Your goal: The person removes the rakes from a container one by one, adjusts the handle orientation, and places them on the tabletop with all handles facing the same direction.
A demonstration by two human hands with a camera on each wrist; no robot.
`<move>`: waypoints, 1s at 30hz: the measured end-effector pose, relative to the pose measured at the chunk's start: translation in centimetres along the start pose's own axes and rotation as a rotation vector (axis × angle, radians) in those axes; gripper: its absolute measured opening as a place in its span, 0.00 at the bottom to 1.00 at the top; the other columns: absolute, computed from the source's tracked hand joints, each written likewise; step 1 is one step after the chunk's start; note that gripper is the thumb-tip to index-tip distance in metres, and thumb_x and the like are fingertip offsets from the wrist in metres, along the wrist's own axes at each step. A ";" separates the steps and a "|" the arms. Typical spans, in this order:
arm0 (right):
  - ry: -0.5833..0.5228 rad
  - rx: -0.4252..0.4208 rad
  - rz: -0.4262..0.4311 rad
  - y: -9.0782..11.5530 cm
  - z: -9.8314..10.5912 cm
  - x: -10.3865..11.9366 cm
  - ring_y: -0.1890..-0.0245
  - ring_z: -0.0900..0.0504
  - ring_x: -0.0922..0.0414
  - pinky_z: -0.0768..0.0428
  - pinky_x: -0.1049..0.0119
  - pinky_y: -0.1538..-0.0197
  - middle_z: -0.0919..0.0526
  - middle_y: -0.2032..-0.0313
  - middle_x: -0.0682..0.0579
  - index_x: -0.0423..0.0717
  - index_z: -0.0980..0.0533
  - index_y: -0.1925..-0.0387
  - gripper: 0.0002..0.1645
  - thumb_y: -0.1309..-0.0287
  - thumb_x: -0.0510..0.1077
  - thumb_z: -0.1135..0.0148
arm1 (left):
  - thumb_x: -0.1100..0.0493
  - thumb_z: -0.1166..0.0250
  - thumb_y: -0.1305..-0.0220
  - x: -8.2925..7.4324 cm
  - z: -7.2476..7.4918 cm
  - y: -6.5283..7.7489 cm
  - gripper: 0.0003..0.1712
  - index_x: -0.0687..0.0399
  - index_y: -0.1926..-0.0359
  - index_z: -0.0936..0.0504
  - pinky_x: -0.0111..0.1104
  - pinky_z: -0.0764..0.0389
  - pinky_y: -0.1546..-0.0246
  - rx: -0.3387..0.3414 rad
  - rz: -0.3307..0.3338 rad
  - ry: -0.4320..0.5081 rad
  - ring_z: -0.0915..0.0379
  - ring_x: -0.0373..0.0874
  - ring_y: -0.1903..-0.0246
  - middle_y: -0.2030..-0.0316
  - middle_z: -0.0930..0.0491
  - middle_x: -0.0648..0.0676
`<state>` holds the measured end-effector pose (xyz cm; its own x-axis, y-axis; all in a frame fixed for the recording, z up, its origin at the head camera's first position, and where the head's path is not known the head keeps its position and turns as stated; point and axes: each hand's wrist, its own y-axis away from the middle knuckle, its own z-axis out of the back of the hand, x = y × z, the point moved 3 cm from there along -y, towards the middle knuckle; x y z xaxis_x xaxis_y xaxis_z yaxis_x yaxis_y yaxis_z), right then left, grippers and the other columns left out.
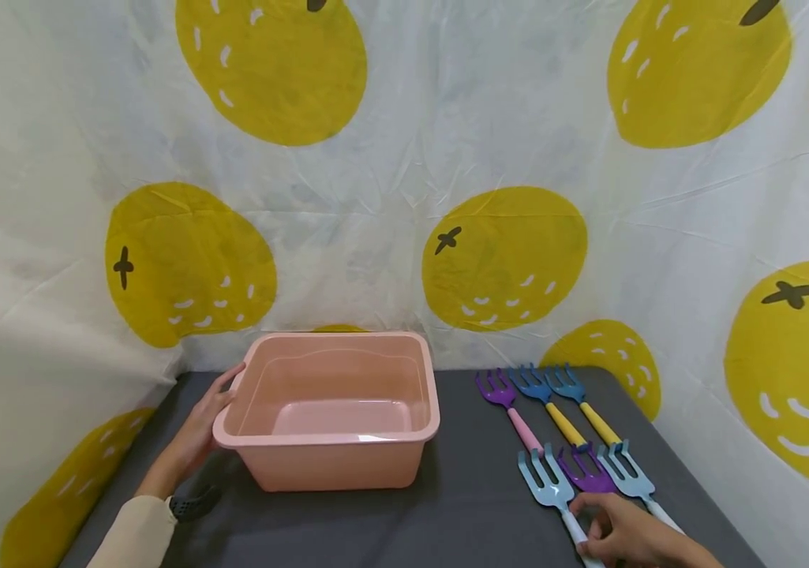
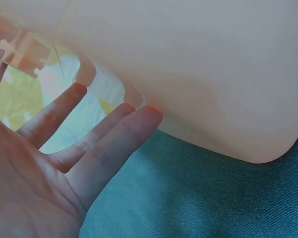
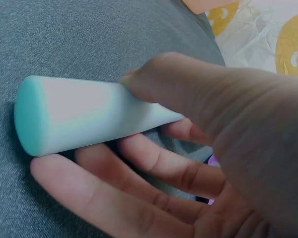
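My left hand [image 1: 198, 426] is at the left side of a pink plastic basin [image 1: 326, 465]. In the left wrist view its straight fingers [image 2: 109, 141] touch the basin wall [image 2: 213, 74] from outside, just below the rim. At the right, my right hand [image 1: 631, 532] grips the pale handle [image 3: 84, 111] of a light blue garden hand fork [image 1: 549, 487], thumb on one side and fingers along the other. The fork's tines point away from me. A purple hand fork [image 1: 587, 477] lies just beyond the right hand, its handle hidden by that hand.
Another light blue fork [image 1: 627, 473] lies to the right. Farther back are a purple fork with a pink handle [image 1: 523, 430] and two blue forks with yellow handles [image 1: 563, 422]. A fruit-printed curtain [image 1: 390, 158] stands behind the dark grey tabletop [image 1: 376, 528].
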<state>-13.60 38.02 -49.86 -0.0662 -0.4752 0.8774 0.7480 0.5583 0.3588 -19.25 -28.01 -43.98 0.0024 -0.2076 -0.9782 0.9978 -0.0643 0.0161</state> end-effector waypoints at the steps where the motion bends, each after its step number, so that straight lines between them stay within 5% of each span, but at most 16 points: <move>1: 0.001 0.004 0.006 0.0 -0.1 0.1 0.80 0.25 0.61 0.27 0.72 0.76 0.18 0.76 0.50 0.34 0.26 0.48 0.19 0.37 0.38 0.31 | 0.39 0.57 0.19 0.0 0.0 0.1 0.36 0.34 0.17 0.55 0.46 0.16 0.56 0.001 0.004 -0.005 0.32 0.64 0.39 0.21 0.53 0.64; 19: 0.006 0.015 -0.029 -0.6 -0.2 0.1 0.80 0.23 0.62 0.29 0.72 0.78 0.18 0.77 0.51 0.38 0.27 0.51 0.17 0.37 0.37 0.31 | 0.38 0.57 0.19 0.4 0.3 0.1 0.37 0.32 0.17 0.58 0.53 0.18 0.50 0.017 0.039 -0.004 0.41 0.68 0.31 0.20 0.58 0.62; 26: 0.006 0.006 -0.046 -0.7 -0.1 0.6 0.80 0.20 0.57 0.25 0.68 0.77 0.16 0.75 0.47 0.38 0.29 0.47 0.22 0.37 0.40 0.30 | 0.41 0.54 0.19 -0.2 1.2 0.2 0.38 0.30 0.18 0.61 0.55 0.18 0.50 0.068 0.082 0.035 0.33 0.65 0.36 0.21 0.56 0.64; 30: 0.036 -0.003 -0.073 -0.4 0.2 1.2 0.79 0.17 0.52 0.23 0.68 0.78 0.16 0.74 0.44 0.39 0.30 0.45 0.24 0.36 0.42 0.30 | 0.40 0.51 0.21 -1.0 1.8 0.3 0.44 0.28 0.18 0.68 0.58 0.18 0.52 0.050 0.115 0.012 0.31 0.71 0.37 0.24 0.52 0.69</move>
